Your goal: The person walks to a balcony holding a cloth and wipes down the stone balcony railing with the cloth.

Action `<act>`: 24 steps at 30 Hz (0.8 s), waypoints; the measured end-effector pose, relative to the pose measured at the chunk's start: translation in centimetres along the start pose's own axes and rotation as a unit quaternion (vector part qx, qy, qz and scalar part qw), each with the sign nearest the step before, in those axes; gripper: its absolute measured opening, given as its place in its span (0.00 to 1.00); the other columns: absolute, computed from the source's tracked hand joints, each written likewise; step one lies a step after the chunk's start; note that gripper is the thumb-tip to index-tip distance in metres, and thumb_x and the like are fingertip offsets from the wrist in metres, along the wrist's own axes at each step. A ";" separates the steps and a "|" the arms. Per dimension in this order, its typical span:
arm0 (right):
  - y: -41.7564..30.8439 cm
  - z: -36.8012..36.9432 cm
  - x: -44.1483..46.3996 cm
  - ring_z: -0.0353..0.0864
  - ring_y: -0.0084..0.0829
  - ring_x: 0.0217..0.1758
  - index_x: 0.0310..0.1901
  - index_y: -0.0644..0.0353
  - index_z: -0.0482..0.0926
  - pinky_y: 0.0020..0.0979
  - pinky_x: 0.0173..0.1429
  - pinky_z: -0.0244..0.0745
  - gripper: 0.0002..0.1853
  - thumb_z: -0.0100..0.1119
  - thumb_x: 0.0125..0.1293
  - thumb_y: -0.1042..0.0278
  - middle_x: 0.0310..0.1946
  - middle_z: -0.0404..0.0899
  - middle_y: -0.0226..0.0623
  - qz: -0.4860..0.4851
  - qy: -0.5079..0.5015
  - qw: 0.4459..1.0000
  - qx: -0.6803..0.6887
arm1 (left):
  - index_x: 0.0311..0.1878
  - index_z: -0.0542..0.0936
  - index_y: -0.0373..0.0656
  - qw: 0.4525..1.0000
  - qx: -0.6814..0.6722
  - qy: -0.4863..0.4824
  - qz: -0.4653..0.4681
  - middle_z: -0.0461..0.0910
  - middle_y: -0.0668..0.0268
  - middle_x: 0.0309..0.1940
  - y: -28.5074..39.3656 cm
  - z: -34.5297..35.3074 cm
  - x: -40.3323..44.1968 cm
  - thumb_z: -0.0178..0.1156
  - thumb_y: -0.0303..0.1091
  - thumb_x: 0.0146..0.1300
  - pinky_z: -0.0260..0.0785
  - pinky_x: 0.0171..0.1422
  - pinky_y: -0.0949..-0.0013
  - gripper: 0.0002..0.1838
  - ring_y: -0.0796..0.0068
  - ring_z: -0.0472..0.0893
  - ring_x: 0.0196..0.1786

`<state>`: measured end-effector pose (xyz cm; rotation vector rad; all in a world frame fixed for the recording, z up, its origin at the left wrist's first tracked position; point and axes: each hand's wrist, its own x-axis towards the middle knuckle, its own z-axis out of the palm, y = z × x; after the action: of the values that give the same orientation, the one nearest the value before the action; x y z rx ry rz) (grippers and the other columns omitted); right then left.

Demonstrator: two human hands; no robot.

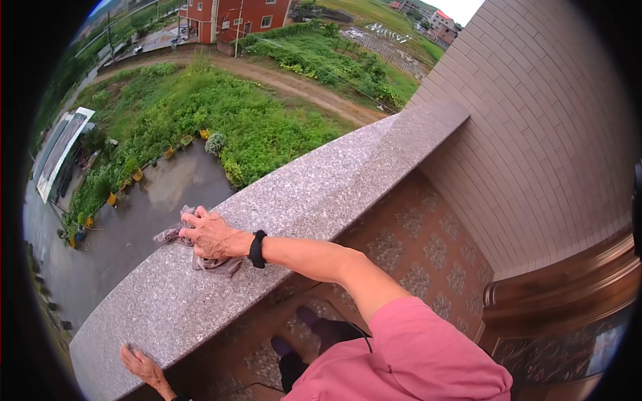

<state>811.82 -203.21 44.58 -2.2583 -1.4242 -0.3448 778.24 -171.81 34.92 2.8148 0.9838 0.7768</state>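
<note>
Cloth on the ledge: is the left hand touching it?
No, the right hand is on the cloth, while the left hand rests apart from it on the ledge.

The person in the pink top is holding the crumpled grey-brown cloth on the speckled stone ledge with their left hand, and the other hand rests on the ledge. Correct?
Not quite: the head view shows the right hand, not the left hand, holding the crumpled grey-brown cloth on the speckled stone ledge. The other hand does rest there.
</note>
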 end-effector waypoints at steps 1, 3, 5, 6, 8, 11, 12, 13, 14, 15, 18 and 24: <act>2.0 -0.8 -0.7 0.68 0.44 0.50 0.47 0.52 0.78 0.42 0.49 0.73 0.21 0.59 0.47 0.64 0.52 0.68 0.40 0.036 0.000 0.999 -0.020 | 0.59 0.68 0.32 1.000 0.000 0.002 0.004 0.68 0.48 0.57 -0.6 0.3 0.0 0.45 0.33 0.64 0.55 0.67 0.53 0.22 0.48 0.66 0.61; 6.2 -2.8 -2.5 0.68 0.44 0.50 0.47 0.52 0.78 0.43 0.50 0.73 0.21 0.59 0.47 0.65 0.53 0.69 0.41 0.069 -0.010 0.997 -0.029 | 0.58 0.69 0.32 1.000 -0.005 -0.002 0.012 0.69 0.47 0.56 -1.9 0.8 0.0 0.45 0.34 0.64 0.56 0.67 0.53 0.22 0.48 0.67 0.60; 10.2 -5.2 -4.6 0.68 0.45 0.51 0.47 0.52 0.78 0.44 0.50 0.74 0.21 0.59 0.48 0.65 0.54 0.69 0.41 0.100 -0.019 0.994 -0.039 | 0.58 0.69 0.32 0.999 -0.014 0.010 0.035 0.71 0.47 0.55 -3.9 1.7 0.0 0.45 0.31 0.64 0.57 0.66 0.54 0.21 0.48 0.68 0.60; 12.0 -6.6 -5.8 0.68 0.45 0.52 0.48 0.51 0.78 0.44 0.51 0.74 0.21 0.58 0.48 0.65 0.55 0.68 0.42 0.135 -0.023 0.989 -0.054 | 0.58 0.69 0.31 0.999 -0.016 0.013 0.044 0.71 0.47 0.55 -4.6 2.0 0.0 0.46 0.30 0.64 0.58 0.66 0.55 0.20 0.48 0.69 0.60; 15.7 -9.7 -8.2 0.68 0.47 0.53 0.49 0.51 0.77 0.45 0.54 0.73 0.21 0.58 0.50 0.64 0.57 0.68 0.43 0.189 -0.028 0.979 -0.077 | 0.58 0.69 0.31 0.998 -0.017 0.016 0.050 0.71 0.47 0.55 -5.0 2.0 0.1 0.46 0.30 0.64 0.58 0.66 0.55 0.20 0.48 0.69 0.59; 21.7 -13.4 -12.0 0.66 0.51 0.57 0.50 0.49 0.78 0.47 0.56 0.72 0.21 0.56 0.51 0.63 0.57 0.68 0.46 0.258 0.015 0.961 -0.095 | 0.58 0.69 0.31 0.997 -0.029 0.013 0.070 0.72 0.46 0.54 -8.2 3.6 -0.2 0.46 0.31 0.65 0.59 0.65 0.55 0.20 0.48 0.70 0.58; 23.2 -14.9 -13.0 0.65 0.52 0.59 0.51 0.50 0.78 0.47 0.57 0.71 0.21 0.55 0.52 0.63 0.59 0.66 0.47 0.290 0.021 0.951 -0.107 | 0.57 0.70 0.31 0.997 -0.023 0.000 0.069 0.72 0.46 0.54 -8.3 3.3 -0.1 0.46 0.32 0.65 0.59 0.65 0.55 0.20 0.48 0.70 0.57; 24.4 -16.3 -14.0 0.64 0.53 0.60 0.51 0.50 0.77 0.48 0.59 0.71 0.22 0.54 0.52 0.63 0.61 0.65 0.47 0.323 0.027 0.939 -0.119 | 0.57 0.70 0.31 0.997 -0.016 -0.014 0.068 0.72 0.46 0.53 -8.2 3.0 0.3 0.46 0.32 0.65 0.59 0.65 0.55 0.20 0.48 0.70 0.57; 25.9 -17.3 -15.2 0.64 0.53 0.60 0.52 0.50 0.77 0.49 0.58 0.71 0.22 0.55 0.53 0.62 0.62 0.64 0.47 0.358 0.043 0.922 -0.140 | 0.57 0.69 0.31 0.998 -0.014 -0.028 0.049 0.71 0.45 0.53 -8.0 2.7 0.6 0.45 0.33 0.65 0.59 0.65 0.54 0.20 0.48 0.69 0.57; 26.9 -17.9 -16.0 0.64 0.53 0.60 0.53 0.51 0.76 0.50 0.57 0.71 0.23 0.55 0.53 0.62 0.62 0.64 0.46 0.392 0.059 0.904 -0.161 | 0.57 0.69 0.31 0.998 -0.014 -0.029 0.052 0.71 0.45 0.53 -7.7 2.5 0.7 0.45 0.33 0.65 0.59 0.65 0.54 0.20 0.48 0.69 0.57; 28.2 -18.1 -16.6 0.63 0.53 0.60 0.54 0.54 0.74 0.52 0.55 0.71 0.24 0.55 0.54 0.60 0.62 0.62 0.46 0.506 0.091 0.831 -0.212 | 0.58 0.69 0.31 0.999 -0.021 -0.025 0.041 0.70 0.45 0.54 -7.0 2.0 0.2 0.46 0.34 0.66 0.58 0.64 0.54 0.21 0.47 0.69 0.58; 24.9 -16.7 -16.0 0.62 0.56 0.59 0.55 0.59 0.73 0.52 0.52 0.71 0.25 0.55 0.54 0.60 0.61 0.61 0.52 0.500 0.059 0.834 -0.226 | 0.57 0.69 0.31 0.998 -0.022 -0.021 0.058 0.71 0.45 0.53 -6.2 1.6 0.1 0.46 0.37 0.66 0.59 0.64 0.53 0.22 0.46 0.69 0.57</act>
<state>827.62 -233.27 46.29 -2.9156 0.0581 -0.4664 775.55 -166.64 32.19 2.8591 0.7945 0.7385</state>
